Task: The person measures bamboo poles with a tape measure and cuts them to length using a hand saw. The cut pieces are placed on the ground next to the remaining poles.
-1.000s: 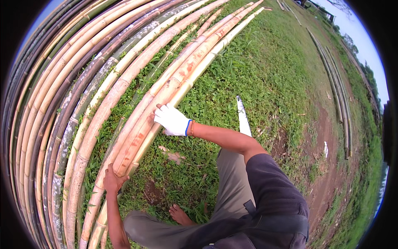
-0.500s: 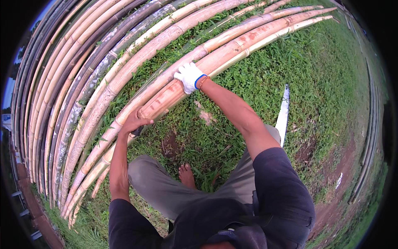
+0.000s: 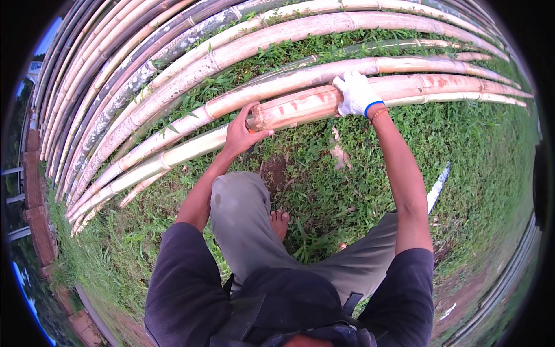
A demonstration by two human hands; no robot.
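Ground: from my remote seat I see low leafy grass [image 3: 370,173], with a bare brown patch [image 3: 274,173] near the left knee.
Pole row: long bamboo poles [image 3: 179,81], ringed at the joints, some smooth and tan, others dark with whitish blotches; the lens bends them into arcs.
Cut pole: a thick light-brown bamboo pole [image 3: 306,104] with reddish smears lies at the near side of the row, its blunt left end between my two hands.
Green pole: a slimmer, paler pole [image 3: 196,141] runs alongside and partly under it.
Right hand: in a white knit glove with blue cuff [image 3: 354,95], fingers grasping the cut pole from above.
Left hand: bare [image 3: 237,136], at the blunt end, thumb outstretched; a small dark-and-orange thing there is mostly hidden, and I cannot tell whether the fingers grip.
Blade: a long tapering metal strip [image 3: 437,188], its lower part hidden by my right arm and leg.
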